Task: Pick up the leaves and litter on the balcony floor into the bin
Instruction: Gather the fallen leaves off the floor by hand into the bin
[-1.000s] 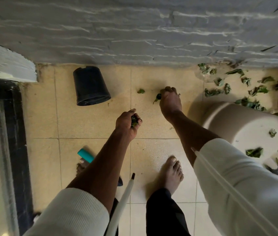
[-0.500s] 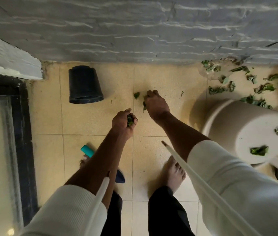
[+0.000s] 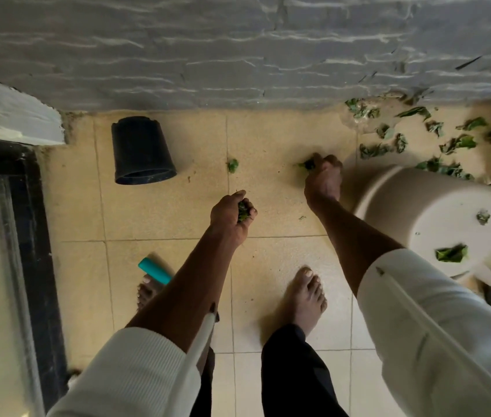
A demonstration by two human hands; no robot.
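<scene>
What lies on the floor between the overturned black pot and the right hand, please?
In the head view, one small green leaf lies on the tiles between the black pot and the right hand.

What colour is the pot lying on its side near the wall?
Black; the pot shows best in the head view.

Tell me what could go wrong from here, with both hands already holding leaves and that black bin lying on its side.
1. The left hand grips a full wad of leaves; adding more could spill some back onto the floor.
2. The black bin lies tipped with its mouth sideways, so leaves tossed in may slide out.
3. The single leaf between the hands is small and easily missed while the right hand works toward the scattered leaves by the wall.
</scene>
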